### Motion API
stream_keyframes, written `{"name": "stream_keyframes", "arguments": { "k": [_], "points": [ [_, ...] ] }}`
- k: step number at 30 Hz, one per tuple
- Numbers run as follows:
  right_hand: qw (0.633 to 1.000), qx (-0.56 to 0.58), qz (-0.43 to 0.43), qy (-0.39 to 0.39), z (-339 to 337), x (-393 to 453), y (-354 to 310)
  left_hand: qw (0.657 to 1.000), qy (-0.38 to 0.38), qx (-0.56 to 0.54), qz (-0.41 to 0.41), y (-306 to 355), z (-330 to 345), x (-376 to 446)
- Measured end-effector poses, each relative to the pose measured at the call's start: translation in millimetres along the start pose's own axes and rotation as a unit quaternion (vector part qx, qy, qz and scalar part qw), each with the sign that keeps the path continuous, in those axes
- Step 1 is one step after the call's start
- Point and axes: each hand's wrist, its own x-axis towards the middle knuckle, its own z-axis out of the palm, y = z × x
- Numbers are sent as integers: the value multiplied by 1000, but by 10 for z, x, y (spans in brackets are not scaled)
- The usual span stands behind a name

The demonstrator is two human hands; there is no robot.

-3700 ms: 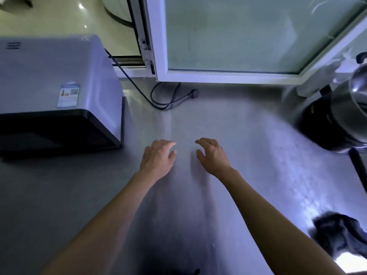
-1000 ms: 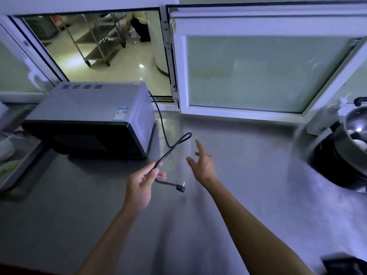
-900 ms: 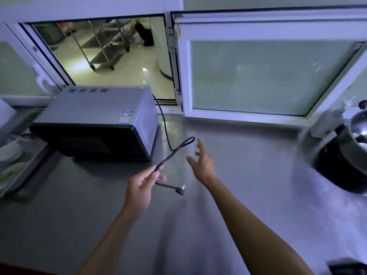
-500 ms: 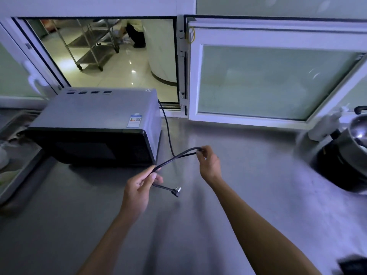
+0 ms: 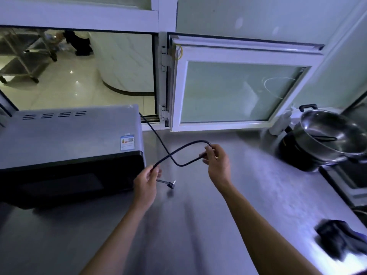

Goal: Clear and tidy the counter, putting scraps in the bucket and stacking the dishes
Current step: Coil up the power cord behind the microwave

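Microwave (image 5: 69, 143) just beside the left hand (image 5: 146, 181) — both hands pinch its cord (image 5: 178, 150), right hand (image 5: 217, 163) holding the looped bend.

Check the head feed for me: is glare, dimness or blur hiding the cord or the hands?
Head view: dim and bluish; cord and both hands, left and right, stay readable; glare on counter at right; cloth smeared; window frame bowed by wide lens.

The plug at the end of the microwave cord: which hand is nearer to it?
Left. The left hand grips the cord right beside the plug; the right hand pinches the cord's loop farther up and to the right.
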Motion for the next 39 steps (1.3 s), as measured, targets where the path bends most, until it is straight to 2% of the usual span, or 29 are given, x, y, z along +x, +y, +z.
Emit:
{"name": "stream_keyframes", "arguments": {
  "k": [4,8,14,18,21,28,35,39],
  "points": [
    [999,32,-8,22,-143,-27,-172,1000,-14,6,27,157,202,220],
    [998,49,-26,24,-230,-8,-331,989,-17,99,113,225,314,388],
    [994,93,-51,9,-212,67,-550,971,-22,180,155,222,472,560],
    [993,106,-58,-8,-196,142,-655,967,-61,204,138,135,518,626],
    [991,123,-54,-14,-214,228,-686,947,-82,277,140,66,545,664],
    [985,164,-53,7,-362,429,-628,908,-30,353,224,142,760,924],
    [990,112,-83,38,-622,581,-515,844,-44,478,238,187,774,1114],
    [991,95,-83,43,-663,621,-479,830,-52,494,253,210,652,1223]
  ]
}}
